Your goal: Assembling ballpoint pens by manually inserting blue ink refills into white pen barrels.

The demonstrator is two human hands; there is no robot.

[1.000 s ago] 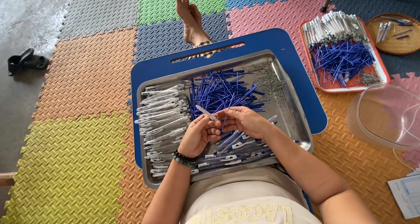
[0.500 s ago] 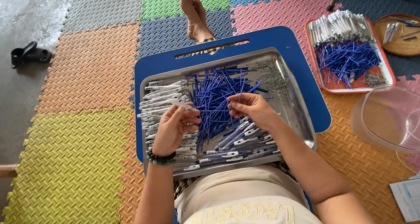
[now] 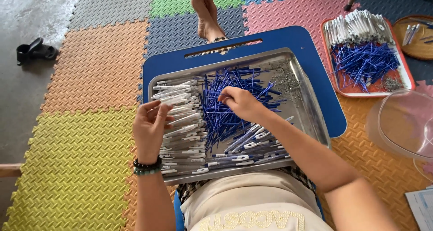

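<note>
Steel tray (image 3: 315,122) is filled with clear pen barrels (image 3: 180,122) at nine o'clock and blue refills (image 3: 221,118) centrally. Refills are pinched by the right hand (image 3: 241,102); the left hand (image 3: 149,127), fingers spread, touches barrels.

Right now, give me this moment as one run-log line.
left hand: on white pen barrels | right hand: on blue refills | steel tray on blue lap board | red tray aside
</note>
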